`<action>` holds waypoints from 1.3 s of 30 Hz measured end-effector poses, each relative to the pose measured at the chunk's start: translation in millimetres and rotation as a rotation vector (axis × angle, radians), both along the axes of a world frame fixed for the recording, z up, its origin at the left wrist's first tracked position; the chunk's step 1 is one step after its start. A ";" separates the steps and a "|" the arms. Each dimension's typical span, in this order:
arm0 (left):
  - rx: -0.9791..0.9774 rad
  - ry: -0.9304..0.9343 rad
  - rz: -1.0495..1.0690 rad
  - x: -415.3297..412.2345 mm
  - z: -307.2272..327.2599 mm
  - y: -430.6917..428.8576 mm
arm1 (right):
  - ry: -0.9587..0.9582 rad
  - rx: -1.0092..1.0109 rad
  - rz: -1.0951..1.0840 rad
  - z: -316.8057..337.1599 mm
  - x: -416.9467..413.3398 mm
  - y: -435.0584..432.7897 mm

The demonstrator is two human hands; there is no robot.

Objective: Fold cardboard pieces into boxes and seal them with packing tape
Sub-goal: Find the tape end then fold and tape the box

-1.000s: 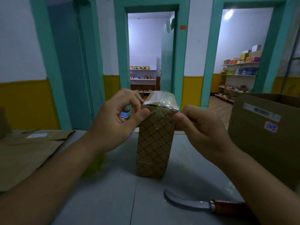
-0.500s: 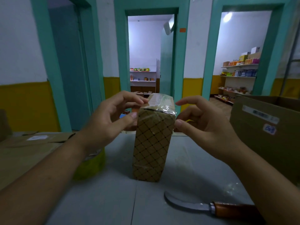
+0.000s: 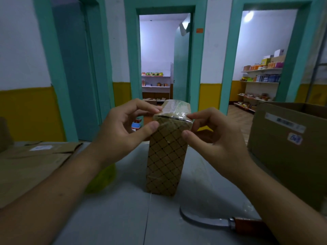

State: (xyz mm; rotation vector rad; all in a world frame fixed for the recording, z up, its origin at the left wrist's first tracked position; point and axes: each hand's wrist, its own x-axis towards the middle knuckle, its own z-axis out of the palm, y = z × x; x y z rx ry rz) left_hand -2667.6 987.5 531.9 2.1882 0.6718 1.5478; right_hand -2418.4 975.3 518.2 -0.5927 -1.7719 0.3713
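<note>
From my remote seat I see a tall, narrow patterned box [image 3: 166, 156] standing upright on a grey table [image 3: 115, 218], near the middle of the view. Its brown card is printed with a dark diamond grid. Clear packing tape [image 3: 174, 110], shiny and wrinkled, lies across its closed top and laps a little way down the near face.

The left hand [image 3: 122, 131] pinches the top left corner, with the thumb pressed on the near face and the forefinger curled over the top edge. The right hand [image 3: 212, 137] does the same at the top right corner, thumb below and forefinger on the taped edge. I judge both grips are there to rub the tape ends flat and to stop the tall box tipping, so this box looks nearly sealed.

Near me on the right, a knife [image 3: 208, 222] with a curved blade and wooden handle lies flat on the table, well apart from the box and probably meant for cutting tape. Further right stands a large open brown carton [image 3: 286, 152] with labels. On the left lie flat cardboard pieces [image 3: 26, 170], likely waiting to be folded. Something yellow-green [image 3: 104, 179] shows under the left forearm, and I cannot tell what it is.

Beyond the table is a white and yellow wall [image 3: 21, 50] with teal door frames [image 3: 228, 68]. Through two open doorways I see shelves [image 3: 261, 69] of goods
</note>
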 end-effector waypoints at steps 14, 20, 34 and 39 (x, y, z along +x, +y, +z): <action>-0.401 -0.217 0.159 25.7 3.8 -8.2 | 0.167 -0.190 -0.026 -1.0 -13.2 0.5; -0.603 -0.136 0.111 30.2 12.0 -13.1 | 0.238 -0.514 -0.028 11.9 -23.6 -5.1; -0.568 -0.334 -0.142 35.0 -1.1 -3.2 | 0.319 -0.521 0.060 12.1 2.5 7.3; -0.601 -0.307 -0.170 42.9 -14.8 2.8 | 0.189 -0.520 -0.033 16.2 0.9 1.4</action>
